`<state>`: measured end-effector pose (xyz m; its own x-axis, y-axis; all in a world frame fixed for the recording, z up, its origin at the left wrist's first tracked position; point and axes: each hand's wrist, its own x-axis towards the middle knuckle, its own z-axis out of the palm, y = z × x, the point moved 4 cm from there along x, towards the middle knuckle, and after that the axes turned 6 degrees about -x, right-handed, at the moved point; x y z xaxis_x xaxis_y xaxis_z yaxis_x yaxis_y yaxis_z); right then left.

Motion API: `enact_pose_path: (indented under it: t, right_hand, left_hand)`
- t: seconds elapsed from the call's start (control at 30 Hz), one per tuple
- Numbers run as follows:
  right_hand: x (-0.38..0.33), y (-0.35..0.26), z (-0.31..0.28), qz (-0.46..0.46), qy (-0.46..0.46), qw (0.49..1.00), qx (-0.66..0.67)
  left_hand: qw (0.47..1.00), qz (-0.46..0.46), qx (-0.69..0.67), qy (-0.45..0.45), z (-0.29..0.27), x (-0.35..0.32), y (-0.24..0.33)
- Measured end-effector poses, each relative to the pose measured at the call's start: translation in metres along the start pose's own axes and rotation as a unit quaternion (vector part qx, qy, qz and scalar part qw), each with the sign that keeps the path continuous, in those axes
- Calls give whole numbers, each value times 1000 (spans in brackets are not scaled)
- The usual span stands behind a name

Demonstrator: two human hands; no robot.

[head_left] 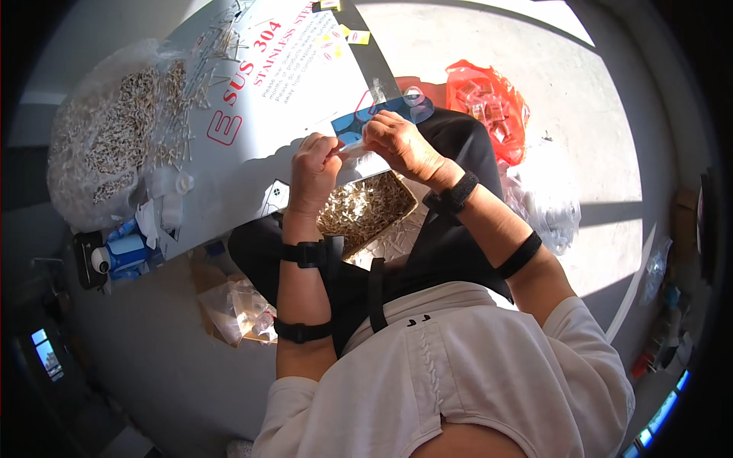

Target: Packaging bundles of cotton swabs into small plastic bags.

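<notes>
Visibly thin and pale, a small piece of plastic [353, 146] is stretched between the two hands, near the close edge of the white desk [252, 145] and above a brown box [413, 208]. It is whitish and partly see-through, catching the light, with a soft, slightly creased look, like film or a little bag; its exact shape is hard to tell, because the fingers cover both ends. The left hand [314, 166] pinches one end with bent fingers, and the right hand [402, 145] pinches the other, knuckles raised. The box below is full of short, pale sticks [365, 208], brightly lit in places. On the left of the desk, a large clear bag [72, 145] holds many similar pale sticks, and more lie loose beside it.
</notes>
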<state>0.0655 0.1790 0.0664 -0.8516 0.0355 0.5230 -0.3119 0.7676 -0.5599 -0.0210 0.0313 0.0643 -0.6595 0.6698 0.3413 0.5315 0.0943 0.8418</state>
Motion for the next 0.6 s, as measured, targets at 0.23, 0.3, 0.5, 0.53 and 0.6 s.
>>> enact_pose_path:
  t: [0.23,0.3,0.5,0.53,0.6]
  right_hand:
    - [1,2,2,1,2,1000,8]
    - [1,2,2,1,0,1000,10]
    - [1,6,3,35,-35,998,46]
    - [2,5,2,91,-44,992,73]
    - [3,7,4,146,-53,983,100]
  left_hand:
    - [1000,22,16,-13,0,1,3]
    - [999,26,25,-11,0,1,3]
    - [1000,5,29,8,5,1,-1]
    - [999,-8,30,12,5,1,-3]
    - [999,-5,31,12,4,2,-3]
